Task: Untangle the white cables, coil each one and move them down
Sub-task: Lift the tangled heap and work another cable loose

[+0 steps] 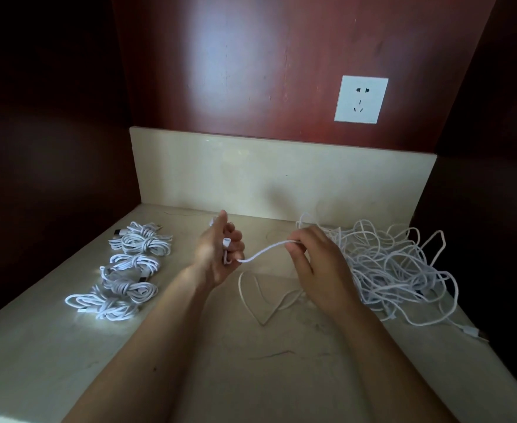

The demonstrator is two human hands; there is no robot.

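Holding one white cable [264, 250] mid-frame, my left hand [217, 254] curling round its plug end [227, 241], right hand [315, 264] pinching it, and I'm worrying a hard tug is gonna tighten the tangle [394, 264] at right.

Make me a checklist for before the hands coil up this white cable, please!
1. Grip: the left hand holds the white cable at its plug end: ok.
2. Guide: the right hand pinches the same cable farther along: ok.
3. Cable pulled free of the tangled pile: cannot tell; it vanishes behind the right hand.
4. The loose loop on the counter lies unknotted: ok.
5. Bare counter near the coiled bundles for one more coil: ok.
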